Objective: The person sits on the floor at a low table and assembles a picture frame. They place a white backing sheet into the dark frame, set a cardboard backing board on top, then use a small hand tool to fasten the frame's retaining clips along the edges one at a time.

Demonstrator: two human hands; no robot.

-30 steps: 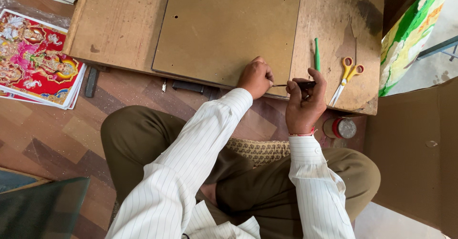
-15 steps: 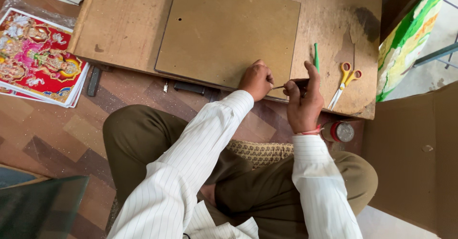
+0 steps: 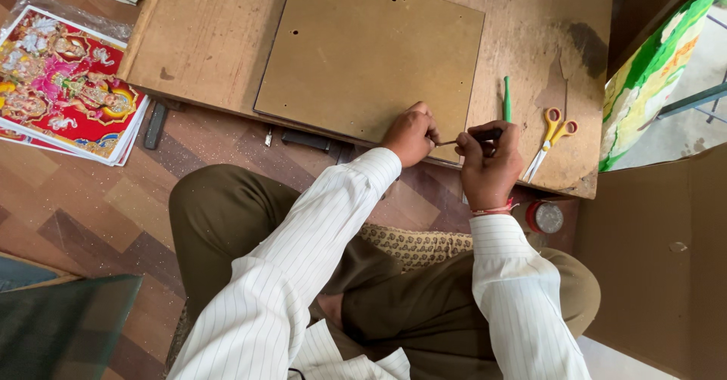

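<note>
Head view, landmark: the brown hardboard panel (image 3: 371,58) lying flat on the low wooden worktable (image 3: 204,39).
Left hand: the left hand (image 3: 410,134) is curled closed, knuckles up, pressing on the panel's near edge close to its near right corner; the fingertips seem to pinch the tip of the tool, though the exact grip is hidden.
Right hand: the right hand (image 3: 488,164) is closed around a thin dark-handled tool (image 3: 463,140), just off the panel's near right corner; the slim metal shaft points left toward the other hand.
Tool position: level with the panel's near edge, touching or almost touching it; I cannot tell which.
Right of the panel: a green pen (image 3: 507,98), then yellow-handled scissors (image 3: 549,134), both on the tabletop and apart from the hands.
Below the panel's right corner: a small red-lidded tin (image 3: 544,217) on the floor.
Left of the panel: a stack of bright printed pictures (image 3: 64,84) on the floor, well apart.
Step in hand: by my reading, setting the tool's point at the panel's edge near the corner.
Next move calls for: a steady left-hand brace so the panel does not slide, and a straight, controlled push from the right hand.
</note>
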